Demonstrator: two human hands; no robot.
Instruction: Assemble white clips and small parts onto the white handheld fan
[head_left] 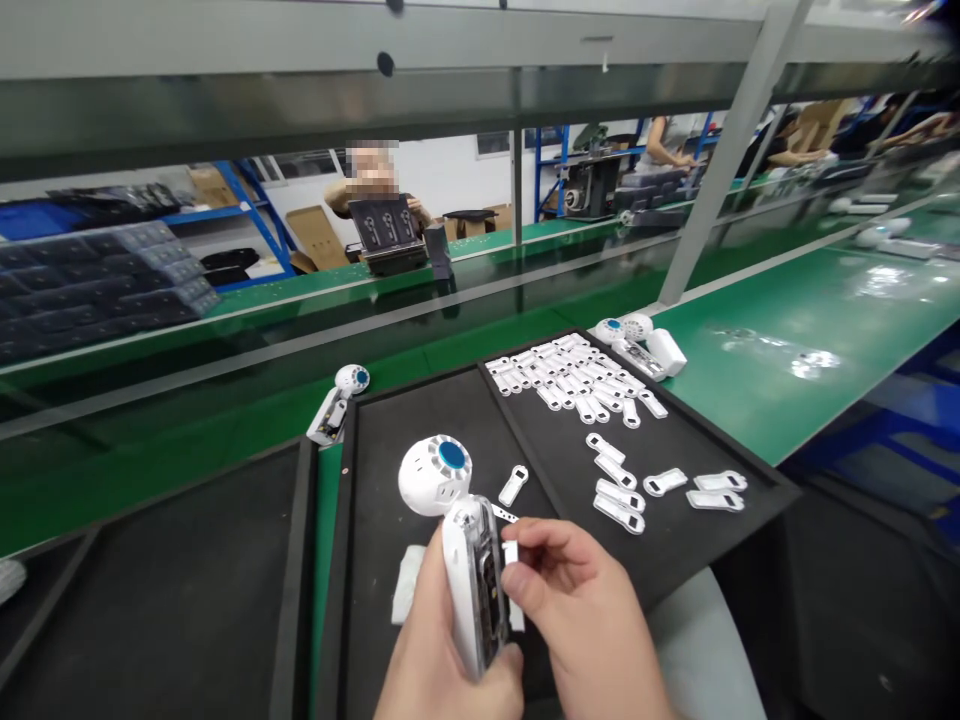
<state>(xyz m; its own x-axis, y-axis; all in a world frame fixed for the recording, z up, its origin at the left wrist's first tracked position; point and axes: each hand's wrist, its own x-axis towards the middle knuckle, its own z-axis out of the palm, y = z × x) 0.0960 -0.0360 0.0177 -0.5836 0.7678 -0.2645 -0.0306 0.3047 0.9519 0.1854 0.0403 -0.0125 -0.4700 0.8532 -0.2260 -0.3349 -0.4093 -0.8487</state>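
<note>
Our left hand (442,650) grips the white plastic handheld fan (461,540); right hand (577,600) pinches a small white cover strip (511,565), which may slip misaligned onto the black tray (420,420) near its front edge.

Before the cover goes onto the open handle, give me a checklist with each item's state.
1. Left hand grips the white handheld fan: ok.
2. Open handle side faces up, circuit board visible: ok.
3. Right hand pinches a small white cover piece beside the opening: ok.
4. Piece lined up with the slot: cannot tell.
5. Spare covers lie within the black tray: ok.
6. Loose cover lies apart from the fan head: ok.
</note>
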